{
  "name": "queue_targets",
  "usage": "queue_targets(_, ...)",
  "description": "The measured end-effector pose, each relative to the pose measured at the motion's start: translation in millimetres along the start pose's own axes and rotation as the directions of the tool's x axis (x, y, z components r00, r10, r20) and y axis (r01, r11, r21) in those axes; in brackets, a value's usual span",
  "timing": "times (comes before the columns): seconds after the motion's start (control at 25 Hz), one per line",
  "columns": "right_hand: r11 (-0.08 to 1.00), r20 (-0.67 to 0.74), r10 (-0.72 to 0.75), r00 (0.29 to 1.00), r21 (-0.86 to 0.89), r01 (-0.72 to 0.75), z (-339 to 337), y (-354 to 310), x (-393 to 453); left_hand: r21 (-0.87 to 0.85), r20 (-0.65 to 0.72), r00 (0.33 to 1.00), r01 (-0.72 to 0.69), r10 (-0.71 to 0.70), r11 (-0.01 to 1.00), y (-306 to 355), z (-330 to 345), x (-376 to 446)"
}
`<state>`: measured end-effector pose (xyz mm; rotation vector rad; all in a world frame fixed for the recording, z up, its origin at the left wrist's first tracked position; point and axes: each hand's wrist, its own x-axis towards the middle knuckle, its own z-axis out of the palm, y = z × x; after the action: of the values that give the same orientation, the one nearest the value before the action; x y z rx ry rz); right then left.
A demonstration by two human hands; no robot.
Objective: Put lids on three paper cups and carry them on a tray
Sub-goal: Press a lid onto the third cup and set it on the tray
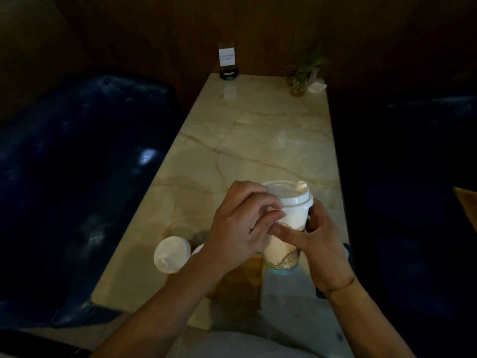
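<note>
A marble bench (258,130) is stretching away between dark blue seats (77,177), carrying a card stand (227,63) and a small plant (300,73) at its far end. Near the front edge, a wooden tray (240,282) is lying under the person's forearms, likely waiting to take the cups. The left hand (237,228) is curling over the lid's rim, its fingers (271,202) pressing the edge down, apparently to snap it shut. The right hand (320,244) is wrapping the cup (286,249) from the side, its fingers (284,229) gripping the wall to steady it, held upright just above the tray's right edge. The lid (289,195) is sitting on top of that cup, spout away from the person. A second lidded cup (171,254) is standing to the left, beside the tray. A third is barely showing behind the left wrist.
</note>
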<state>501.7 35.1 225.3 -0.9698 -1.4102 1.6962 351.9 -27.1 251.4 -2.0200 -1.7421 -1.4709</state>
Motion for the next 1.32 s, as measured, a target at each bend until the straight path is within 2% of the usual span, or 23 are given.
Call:
queue_targets(0.24, 0.986, 0.125, 0.009, 0.992, 0.163, -0.030, -12.3, -2.3, 3.3, -0.017, 0.003, 0.999, -0.044, 0.044, 0.999, 4.2, 0.5, 10.1)
queue_targets(0.8, 0.957, 0.333, 0.126, 0.934, 0.206, -0.203, -25.2, -10.0, 7.6, -0.191, 0.024, 1.000, 0.002, 0.003, 0.982, -9.5, -15.2, 7.5)
queue_targets(1.0, 0.961, 0.338, 0.145, 0.930, 0.178, -0.214, -23.4, -11.3, 8.4, -0.165, 0.004, 1.000, 0.020, -0.019, 0.986, -15.0, -16.6, 6.2)
queue_targets(1.16, 0.980, 0.217, 0.112, 0.970, 0.136, -0.144, -19.4, -7.5, 15.7, -0.037, -0.035, 0.999, -0.023, 0.022, 0.999, -20.7, -14.0, 8.4)
queue_targets(1.32, 0.993, 0.186, 0.090, 0.978, 0.052, -0.101, -14.3, -5.4, 17.2, 0.040, -0.041, 0.998, -0.045, 0.046, 0.998, -23.0, -5.8, 7.0)
